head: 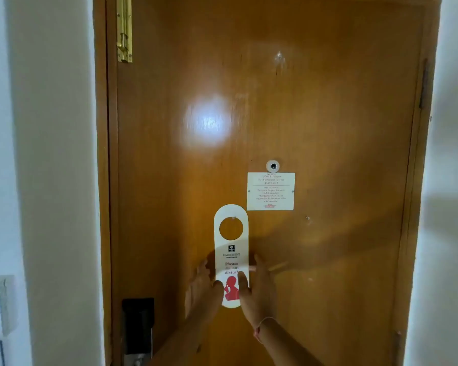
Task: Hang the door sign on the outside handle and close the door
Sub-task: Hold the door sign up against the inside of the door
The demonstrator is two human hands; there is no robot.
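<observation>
Door sign [231, 249], flat white card with rounded ends and a round hole.
Left hand [205, 283] and right hand [257, 286] pinched its lower edges before the glossy wooden door [315, 114].

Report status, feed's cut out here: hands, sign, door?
Both hands on sign, left hand and right hand at its lower end. Sign hung on small peg, inside face. Door shut.
</observation>
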